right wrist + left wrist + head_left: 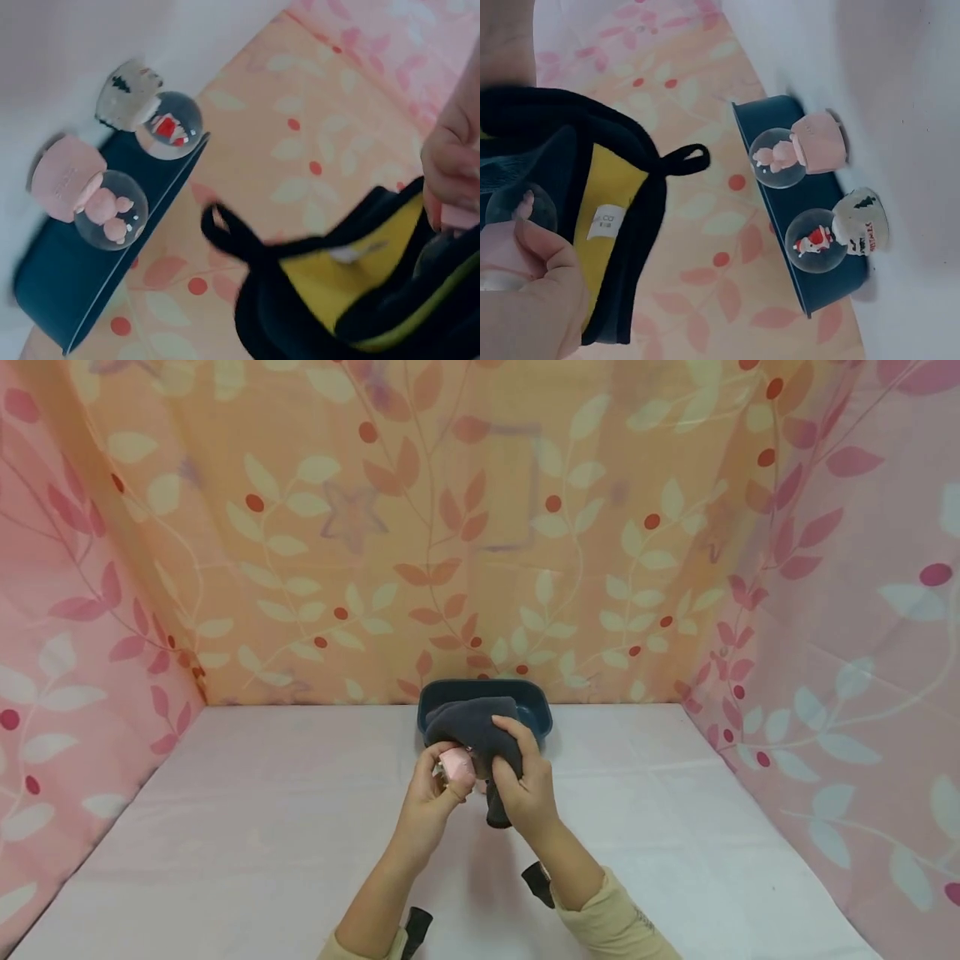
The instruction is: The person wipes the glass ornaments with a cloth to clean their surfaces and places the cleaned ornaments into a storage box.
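Left hand [437, 789] up over the table [262, 810], fingers and thumb curled round the pink base of the held snow globe [457, 767]. Its clear ball, a small pink figure inside, sits against the folds of a thick cloth [465, 722]. Right hand [528, 781] grips that cloth, thumb on the near side, fingers over the top. The two hands are close together, the held snow globe and cloth between them, all clear of the tabletop.

Cloth: dark on one face, yellow on the other, black edging, a hanging loop [686, 160] at one corner, a white label [606, 222] on the yellow. Print on label too small to read.

Beyond the hands, a dark blue tray [536, 700] on the table, close to the back wall [420, 527]. In front of it, seen from both wrists, two more globes, upright and side by side: a pink-based globe [819, 142] with pink figures, and a white-based globe [861, 223] with a red-and-white figure, dark green marks on its base.

Light sleeves [615, 918], a black band [538, 885] near the right wrist. Walls printed with leaves and red dots.
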Demonstrator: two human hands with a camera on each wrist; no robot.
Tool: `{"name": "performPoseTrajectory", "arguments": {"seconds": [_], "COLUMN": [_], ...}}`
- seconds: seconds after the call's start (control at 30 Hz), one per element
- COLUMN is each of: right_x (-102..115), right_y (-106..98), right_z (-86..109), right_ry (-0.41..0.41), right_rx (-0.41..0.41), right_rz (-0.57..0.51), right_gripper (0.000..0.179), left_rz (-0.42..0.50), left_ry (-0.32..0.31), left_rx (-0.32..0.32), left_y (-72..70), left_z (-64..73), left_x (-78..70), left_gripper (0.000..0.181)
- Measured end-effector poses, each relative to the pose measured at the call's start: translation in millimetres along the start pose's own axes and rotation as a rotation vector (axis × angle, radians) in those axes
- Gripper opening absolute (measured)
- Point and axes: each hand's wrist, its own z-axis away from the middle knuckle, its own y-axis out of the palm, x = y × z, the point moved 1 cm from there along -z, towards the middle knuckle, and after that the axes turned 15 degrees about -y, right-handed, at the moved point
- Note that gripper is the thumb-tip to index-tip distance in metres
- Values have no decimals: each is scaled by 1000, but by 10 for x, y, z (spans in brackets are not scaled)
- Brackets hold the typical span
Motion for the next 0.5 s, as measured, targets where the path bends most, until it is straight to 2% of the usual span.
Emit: {"name": "performPoseTrajectory", "arguments": {"seconds": [0.17, 0.3, 0.4, 0.5], "right_x": [-11, -52, -78, -91], "right_y": [-59, -90, -102, -109], "right_z": [-65, -115, -139, -143], "right_ry": [368, 630, 766, 852], "right_rx": [20, -23, -78, -121], "right_rz": [-191, -419, -567, -647], "right_gripper": [42, 44, 43, 43], "left_rz": [-3, -1, 10, 16], "left_ry": [-8, -5, 7, 8], "left_rx": [7, -1, 0, -10], "left_y": [-10, -6, 0, 4], "left_z": [-1, 15, 16, 5], "left_x": [25, 40, 37, 27], "left_gripper": [47, 48, 49, 49]}}
